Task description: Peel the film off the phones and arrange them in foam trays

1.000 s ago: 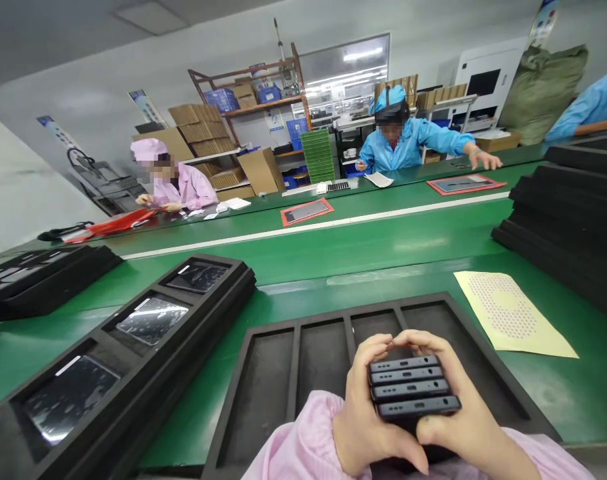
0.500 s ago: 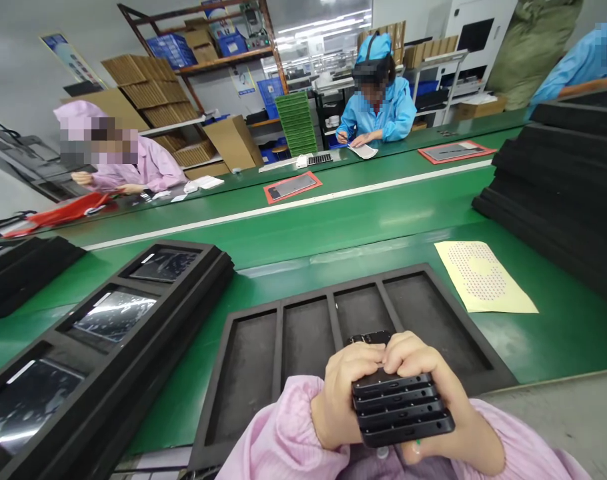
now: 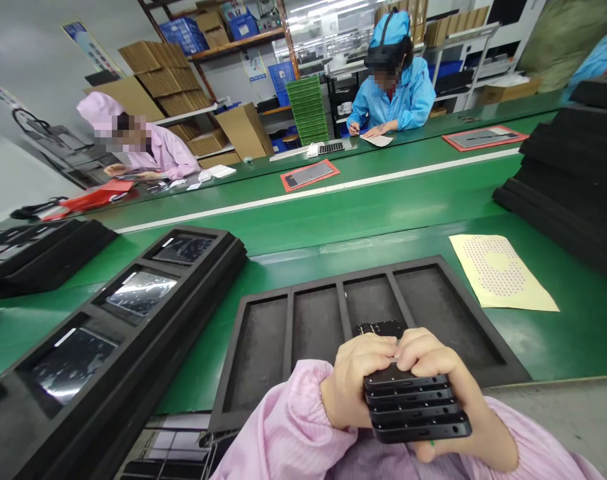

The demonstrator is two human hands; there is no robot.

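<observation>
A stack of several black phone frames is held between both my hands at the lower right of centre, their short edges facing me. My left hand wraps the stack's left side, fingers over the top frame. Gripping the right side, my right hand has its fingers on top and its thumb beneath. Just beyond lies a black foam tray with long rectangular compartments; the visible parts of them hold nothing. The stack and my hands cover part of its near edge.
Stacked foam trays with dark glass screens stand at left. More black foam trays rise at right, near a yellow dotted sheet. Across the green bench, two people sit working; a blue sleeve shows far right. Red-edged pads lie between.
The view has shifted, so the bench, trays and far people appear moved slightly to the right. My hands keep the same hold on the stack.
</observation>
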